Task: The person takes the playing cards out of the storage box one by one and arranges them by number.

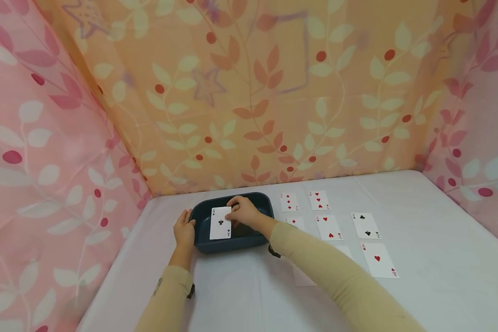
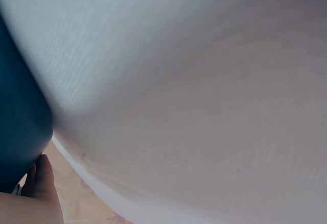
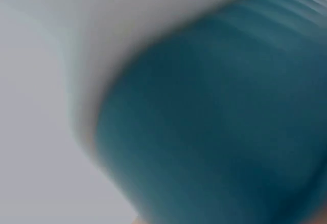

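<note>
My right hand pinches an ace of clubs by its right edge. The card is held face up over a dark blue bin, tilted so that its face shows in the head view. My left hand rests against the bin's left side, its fingers touching the outer wall in the left wrist view. The bin's wall fills much of the blurred right wrist view. The ace and the pinching fingertips do not show there. My right hand and the card cover part of the bin's inside.
Right of the bin lie a three of diamonds, three of hearts, two of diamonds, two of hearts, two of clubs and ace of hearts. My right sleeve partly covers other cards. Patterned cloth surrounds the white table.
</note>
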A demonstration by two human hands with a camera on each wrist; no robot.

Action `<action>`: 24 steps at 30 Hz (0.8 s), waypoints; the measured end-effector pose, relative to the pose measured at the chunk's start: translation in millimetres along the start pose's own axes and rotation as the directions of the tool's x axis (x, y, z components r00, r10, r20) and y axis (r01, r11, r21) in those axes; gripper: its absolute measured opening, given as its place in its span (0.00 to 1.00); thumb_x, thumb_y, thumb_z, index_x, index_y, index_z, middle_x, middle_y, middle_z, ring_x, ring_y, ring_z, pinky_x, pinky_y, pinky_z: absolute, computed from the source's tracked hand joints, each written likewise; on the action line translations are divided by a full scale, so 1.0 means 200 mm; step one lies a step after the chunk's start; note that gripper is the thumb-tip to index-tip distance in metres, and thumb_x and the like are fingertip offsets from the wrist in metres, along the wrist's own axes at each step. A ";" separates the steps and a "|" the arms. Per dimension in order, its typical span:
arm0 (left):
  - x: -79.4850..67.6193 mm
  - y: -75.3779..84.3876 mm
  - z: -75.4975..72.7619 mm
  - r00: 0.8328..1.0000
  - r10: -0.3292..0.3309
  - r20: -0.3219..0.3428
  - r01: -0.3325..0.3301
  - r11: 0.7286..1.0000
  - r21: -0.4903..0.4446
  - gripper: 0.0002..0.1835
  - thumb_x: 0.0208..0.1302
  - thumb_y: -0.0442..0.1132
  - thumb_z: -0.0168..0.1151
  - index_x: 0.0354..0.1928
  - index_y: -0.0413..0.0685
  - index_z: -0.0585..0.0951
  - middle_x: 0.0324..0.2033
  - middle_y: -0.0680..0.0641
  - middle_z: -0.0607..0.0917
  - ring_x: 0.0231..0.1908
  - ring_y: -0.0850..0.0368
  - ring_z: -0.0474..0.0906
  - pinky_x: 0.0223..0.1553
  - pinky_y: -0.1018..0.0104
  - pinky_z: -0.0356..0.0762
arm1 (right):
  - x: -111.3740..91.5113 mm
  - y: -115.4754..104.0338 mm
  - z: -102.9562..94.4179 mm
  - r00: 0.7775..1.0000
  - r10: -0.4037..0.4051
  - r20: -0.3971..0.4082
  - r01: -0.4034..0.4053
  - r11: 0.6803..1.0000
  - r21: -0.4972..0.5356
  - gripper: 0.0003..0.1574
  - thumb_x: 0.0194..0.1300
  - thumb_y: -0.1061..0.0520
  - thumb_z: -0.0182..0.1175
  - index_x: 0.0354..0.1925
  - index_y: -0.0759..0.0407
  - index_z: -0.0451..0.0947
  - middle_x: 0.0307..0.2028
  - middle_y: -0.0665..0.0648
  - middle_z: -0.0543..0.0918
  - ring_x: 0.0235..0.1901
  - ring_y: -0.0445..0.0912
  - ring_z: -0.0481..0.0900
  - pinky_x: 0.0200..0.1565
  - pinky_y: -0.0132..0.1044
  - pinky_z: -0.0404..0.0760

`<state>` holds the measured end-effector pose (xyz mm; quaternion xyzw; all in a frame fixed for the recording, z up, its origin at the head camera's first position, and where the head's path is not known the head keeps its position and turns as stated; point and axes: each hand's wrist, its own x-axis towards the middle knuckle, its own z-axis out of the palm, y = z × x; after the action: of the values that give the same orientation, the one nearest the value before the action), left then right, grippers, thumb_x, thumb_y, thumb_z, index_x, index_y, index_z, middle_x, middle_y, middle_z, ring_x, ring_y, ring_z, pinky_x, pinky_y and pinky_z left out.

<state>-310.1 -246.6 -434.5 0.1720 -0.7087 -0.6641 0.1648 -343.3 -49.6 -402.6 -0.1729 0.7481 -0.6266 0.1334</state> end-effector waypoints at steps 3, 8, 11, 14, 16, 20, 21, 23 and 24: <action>0.00 0.00 0.00 1.000 -0.001 0.006 0.001 1.000 -0.004 0.30 0.69 0.21 0.43 0.72 0.31 0.54 0.68 0.35 0.62 0.71 0.47 0.53 0.71 0.60 0.48 | -0.04 -0.02 -0.07 1.000 0.003 -0.001 -0.003 1.000 0.002 0.25 0.58 0.71 0.65 0.53 0.71 0.70 0.28 0.58 0.81 0.22 0.45 0.79 0.28 0.40 0.85; -0.01 0.02 0.00 1.000 0.008 0.013 -0.007 0.999 -0.034 0.31 0.68 0.20 0.43 0.72 0.30 0.53 0.68 0.35 0.62 0.71 0.48 0.53 0.71 0.61 0.48 | -0.12 -0.06 -0.18 1.000 0.007 -0.013 -0.007 1.000 -0.001 0.25 0.59 0.70 0.65 0.54 0.71 0.70 0.28 0.58 0.83 0.21 0.45 0.79 0.30 0.41 0.85; -0.01 0.02 -0.01 1.000 0.005 0.015 -0.004 0.999 -0.033 0.30 0.69 0.20 0.43 0.72 0.30 0.53 0.68 0.35 0.62 0.71 0.49 0.53 0.71 0.61 0.48 | -0.16 -0.07 -0.23 1.000 0.015 -0.019 -0.015 1.000 -0.019 0.25 0.59 0.69 0.65 0.54 0.70 0.70 0.28 0.58 0.83 0.20 0.45 0.79 0.31 0.40 0.86; -0.01 0.02 -0.02 1.000 0.004 0.019 -0.004 0.999 -0.032 0.30 0.69 0.21 0.43 0.72 0.30 0.53 0.68 0.36 0.62 0.71 0.49 0.53 0.71 0.61 0.48 | -0.21 -0.08 -0.28 0.999 0.027 -0.031 -0.028 0.999 -0.029 0.24 0.60 0.68 0.65 0.54 0.70 0.70 0.27 0.57 0.83 0.20 0.45 0.79 0.31 0.40 0.86; 0.00 0.02 -0.02 1.000 0.009 0.023 -0.008 0.999 -0.031 0.30 0.69 0.21 0.43 0.72 0.30 0.53 0.69 0.35 0.62 0.71 0.49 0.53 0.71 0.61 0.48 | -0.23 -0.08 -0.31 0.999 0.027 -0.035 -0.029 0.999 -0.031 0.25 0.60 0.68 0.65 0.54 0.70 0.70 0.27 0.57 0.83 0.20 0.45 0.80 0.32 0.40 0.86; 0.00 0.02 -0.02 0.999 0.011 0.031 -0.010 1.000 -0.030 0.31 0.69 0.21 0.43 0.72 0.30 0.52 0.69 0.35 0.61 0.71 0.49 0.52 0.71 0.61 0.48 | -0.28 -0.10 -0.36 0.999 0.037 -0.036 -0.038 0.999 -0.026 0.25 0.61 0.68 0.64 0.55 0.70 0.69 0.26 0.57 0.81 0.20 0.46 0.79 0.32 0.39 0.86; -0.01 0.02 -0.02 0.999 0.009 0.032 -0.008 1.000 -0.030 0.31 0.69 0.21 0.42 0.73 0.30 0.52 0.69 0.35 0.61 0.71 0.49 0.52 0.71 0.61 0.47 | -0.29 -0.10 -0.37 0.999 0.039 -0.035 -0.040 0.999 -0.025 0.25 0.61 0.67 0.64 0.55 0.69 0.69 0.26 0.56 0.81 0.20 0.46 0.79 0.33 0.39 0.86; -0.01 0.01 -0.03 0.999 0.001 0.034 0.000 0.999 -0.035 0.31 0.69 0.21 0.42 0.73 0.31 0.51 0.69 0.35 0.60 0.71 0.49 0.52 0.71 0.61 0.47 | -0.31 -0.10 -0.39 0.998 0.049 -0.039 -0.050 0.998 -0.024 0.25 0.61 0.67 0.64 0.55 0.69 0.69 0.26 0.56 0.81 0.20 0.46 0.79 0.33 0.39 0.86; -0.01 0.01 -0.03 0.999 -0.003 0.034 0.004 0.999 -0.039 0.31 0.69 0.21 0.42 0.73 0.31 0.51 0.69 0.36 0.60 0.71 0.49 0.52 0.71 0.61 0.47 | -0.32 -0.10 -0.40 0.998 0.053 -0.041 -0.054 0.998 -0.027 0.25 0.61 0.67 0.65 0.55 0.68 0.69 0.26 0.56 0.82 0.20 0.46 0.79 0.33 0.39 0.86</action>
<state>-306.5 -250.4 -431.4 0.1586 -0.6980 -0.6810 0.1548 -317.8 45.4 -369.4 -0.1421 0.7636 -0.6157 0.1326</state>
